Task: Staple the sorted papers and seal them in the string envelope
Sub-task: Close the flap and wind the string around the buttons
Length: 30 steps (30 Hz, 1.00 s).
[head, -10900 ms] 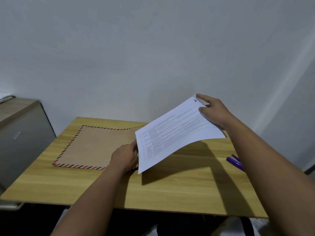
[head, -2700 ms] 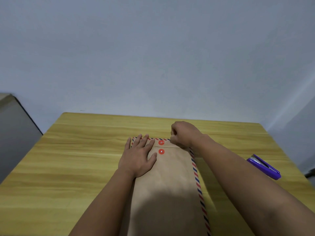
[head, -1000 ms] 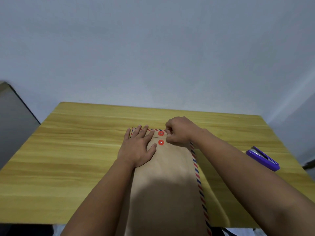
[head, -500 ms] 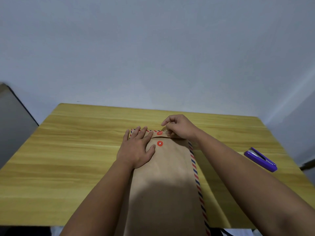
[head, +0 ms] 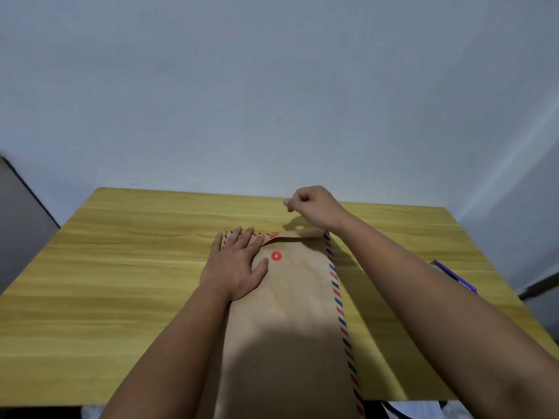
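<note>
Head view: wooden table [head: 121, 282], yellow-tan grain running side to side, far edge set against a plain pale grey-white wall [head: 272, 86]. Landmark for all positions below is the string envelope [head: 290, 322]

Envelope: brown kraft, red-and-blue striped border, lying lengthwise on the table, its near end reaching past the table's near edge toward the person. Flap [head: 290, 235] at the far end is partly raised, not flat. One red button [head: 276, 256] shows on the envelope body just below the flap; a second red disc on the flap is only partly seen. Papers not visible; cannot tell if inside

Left hand [head: 237, 267]: palm down, fingers spread wide and flat, pressing the envelope's far-left corner, thumb tip just beside the red button

Right hand [head: 314, 207]: raised above the table beyond the envelope's far edge, fingers curled narrow with thumb and forefinger pinched together. The string itself is too thin to make out, so cannot tell what the pinch holds. The hand's shadow falls on the table just past the flap

Purple stapler [head: 455, 276]: on the table well to the right of the envelope, partly hidden by the right forearm

Grey cabinet side [head: 18, 225] stands left of the table, well apart from the envelope. Right of the envelope, a wall corner
</note>
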{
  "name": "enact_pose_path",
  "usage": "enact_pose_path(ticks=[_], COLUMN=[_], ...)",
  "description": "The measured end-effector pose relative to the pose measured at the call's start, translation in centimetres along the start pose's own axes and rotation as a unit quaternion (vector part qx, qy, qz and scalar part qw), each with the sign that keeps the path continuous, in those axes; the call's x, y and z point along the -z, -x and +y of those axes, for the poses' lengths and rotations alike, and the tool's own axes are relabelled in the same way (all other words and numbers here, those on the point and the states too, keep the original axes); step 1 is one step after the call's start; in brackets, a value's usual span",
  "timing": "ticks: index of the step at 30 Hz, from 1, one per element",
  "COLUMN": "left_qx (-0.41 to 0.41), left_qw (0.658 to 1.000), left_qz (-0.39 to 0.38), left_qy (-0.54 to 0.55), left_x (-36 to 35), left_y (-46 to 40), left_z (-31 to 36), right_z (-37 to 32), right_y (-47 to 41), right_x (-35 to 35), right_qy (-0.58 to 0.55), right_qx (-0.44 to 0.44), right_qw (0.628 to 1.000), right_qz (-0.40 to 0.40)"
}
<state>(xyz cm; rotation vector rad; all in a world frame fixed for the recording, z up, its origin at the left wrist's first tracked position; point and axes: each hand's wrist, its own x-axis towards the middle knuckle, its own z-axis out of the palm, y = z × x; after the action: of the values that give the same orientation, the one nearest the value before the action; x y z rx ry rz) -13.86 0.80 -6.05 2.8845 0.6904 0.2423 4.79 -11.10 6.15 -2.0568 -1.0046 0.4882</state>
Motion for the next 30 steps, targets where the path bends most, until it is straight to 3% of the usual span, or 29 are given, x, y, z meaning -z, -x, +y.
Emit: enact_pose_path(ticks=[6,11,15,19,21,23,25,27,30], left_qx=[0.000,-0.004,0.000,-0.002,-0.001,-0.001,-0.001,-0.001,0.001], left_qw=[1.000,1.000,1.000,1.000,1.000,1.000,1.000,1.000,1.000], left_qz=[-0.004,0.007,-0.003,-0.001,-0.002,-0.001,-0.001,-0.001,-0.001], left_qy=[0.002,0.002,-0.001,0.000,-0.002,-0.004,-0.004,-0.005,-0.004], left_x=[0.1,-0.1,-0.1,0.0,0.0,0.0,0.0,0.0,-0.1], left_y=[0.0,0.0,-0.1,-0.1,0.0,0.0,0.0,0.0,0.0], left_z=[0.0,0.0,0.0,0.0,0.0,0.0,0.1,0.1,0.0], right_z=[-2.2,-3.0,-3.4,-3.8,-3.6,-2.9,-2.1,-1.3,0.2], right_y=[0.7,0.7,0.7,0.4,0.2,0.3,0.8,1.2,1.6], right_x=[-0.2,0.0,0.4,1.2,1.2,0.8,0.3,-0.1,-0.9], right_qy=[-0.272,-0.475,-0.546,-0.553,-0.482,-0.295,-0.085,0.083,0.295], right_qx=[-0.061,-0.051,-0.033,-0.055,-0.077,-0.093,-0.091,-0.085,-0.084], right_qw=[0.960,0.876,0.833,0.829,0.872,0.951,0.992,0.989,0.939], right_qz=[0.033,0.066,0.076,0.064,0.044,0.016,-0.034,-0.090,-0.153])
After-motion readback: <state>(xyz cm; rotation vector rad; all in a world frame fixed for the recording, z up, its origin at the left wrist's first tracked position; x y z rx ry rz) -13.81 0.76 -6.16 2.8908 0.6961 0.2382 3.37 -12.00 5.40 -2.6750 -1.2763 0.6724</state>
